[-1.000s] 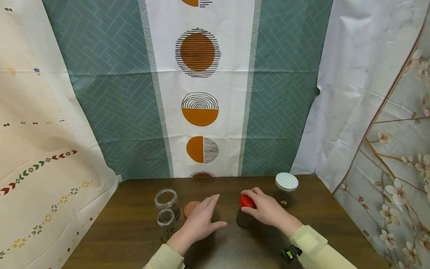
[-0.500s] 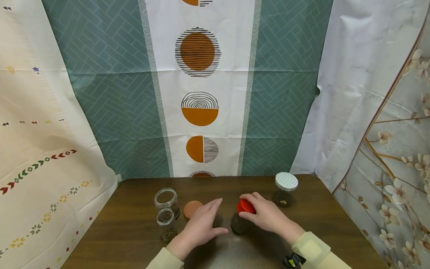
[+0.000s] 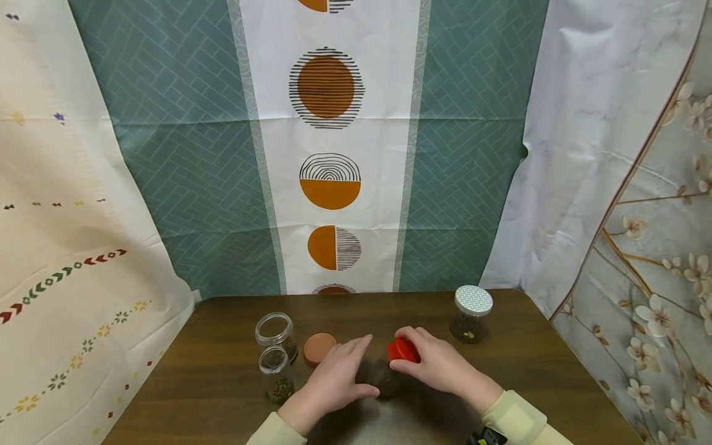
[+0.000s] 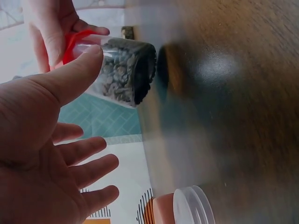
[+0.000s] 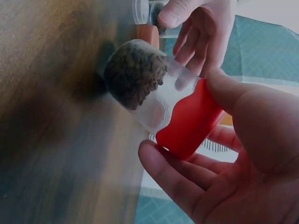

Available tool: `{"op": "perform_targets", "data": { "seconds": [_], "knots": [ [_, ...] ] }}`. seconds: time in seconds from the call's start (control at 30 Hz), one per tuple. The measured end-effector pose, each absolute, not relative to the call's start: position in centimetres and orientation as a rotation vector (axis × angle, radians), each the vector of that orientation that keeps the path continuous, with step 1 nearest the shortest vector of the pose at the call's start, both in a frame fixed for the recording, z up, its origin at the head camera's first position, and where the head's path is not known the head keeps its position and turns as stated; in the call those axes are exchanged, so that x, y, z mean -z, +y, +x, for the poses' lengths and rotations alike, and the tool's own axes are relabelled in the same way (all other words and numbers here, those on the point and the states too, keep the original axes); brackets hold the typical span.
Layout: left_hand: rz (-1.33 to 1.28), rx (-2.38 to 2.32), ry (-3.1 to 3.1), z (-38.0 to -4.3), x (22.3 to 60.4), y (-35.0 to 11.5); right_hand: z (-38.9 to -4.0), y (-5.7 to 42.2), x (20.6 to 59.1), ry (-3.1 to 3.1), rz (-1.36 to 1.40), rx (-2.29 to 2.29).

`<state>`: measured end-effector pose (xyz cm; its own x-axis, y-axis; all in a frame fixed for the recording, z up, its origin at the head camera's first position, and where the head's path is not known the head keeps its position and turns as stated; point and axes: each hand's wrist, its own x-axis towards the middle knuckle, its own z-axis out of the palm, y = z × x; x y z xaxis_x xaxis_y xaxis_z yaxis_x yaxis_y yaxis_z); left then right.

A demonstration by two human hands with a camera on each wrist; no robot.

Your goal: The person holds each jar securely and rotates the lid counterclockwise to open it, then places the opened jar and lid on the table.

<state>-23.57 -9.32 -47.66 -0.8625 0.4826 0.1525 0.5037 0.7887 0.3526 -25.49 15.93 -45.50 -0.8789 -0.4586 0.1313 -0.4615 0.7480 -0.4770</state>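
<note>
A clear jar of dark bean-like pieces hangs tilted just above the table, its base leaning toward my left hand. Its red lid is on, and my right hand grips that lid between thumb and fingers. My left hand is held beside the jar with thumb and fingers spread. Nothing sits in its grasp. In the left wrist view the jar body shows behind the left thumb, which partly overlaps it; whether they touch I cannot tell.
Left of my hands stand two clear jars, a wider one behind a narrower one, both lidless. A terracotta-coloured round lid lies near them. At the back right stands a jar with a pale patterned lid. Fabric hangs behind the wooden table.
My right hand has brought the red-lidded jar leftward and toward me, and the jar has tilted more, base toward my left hand. The left hand has shifted only slightly.
</note>
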Motion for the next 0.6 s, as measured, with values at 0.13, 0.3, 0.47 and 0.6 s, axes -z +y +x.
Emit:
{"op": "perform_targets", "data": {
  "seconds": [0.13,0.3,0.47,0.6],
  "knots": [
    [-0.814,0.57,-2.933,-23.48,47.79,-9.16,-25.21,15.68,45.51,-2.949,0.768,-0.822],
    [-0.838,0.529,-2.925,-23.43,47.82,-8.84,-25.13,15.45,45.61,-2.957,0.771,-0.804],
    [-0.857,0.503,-2.917,-23.39,47.9,-8.7,-25.03,15.16,45.84,-2.977,0.789,-0.766],
    [-0.874,0.487,-2.902,-23.32,48.12,-8.6,-24.83,14.88,45.91,-2.987,0.813,-0.768]
  ]
}}
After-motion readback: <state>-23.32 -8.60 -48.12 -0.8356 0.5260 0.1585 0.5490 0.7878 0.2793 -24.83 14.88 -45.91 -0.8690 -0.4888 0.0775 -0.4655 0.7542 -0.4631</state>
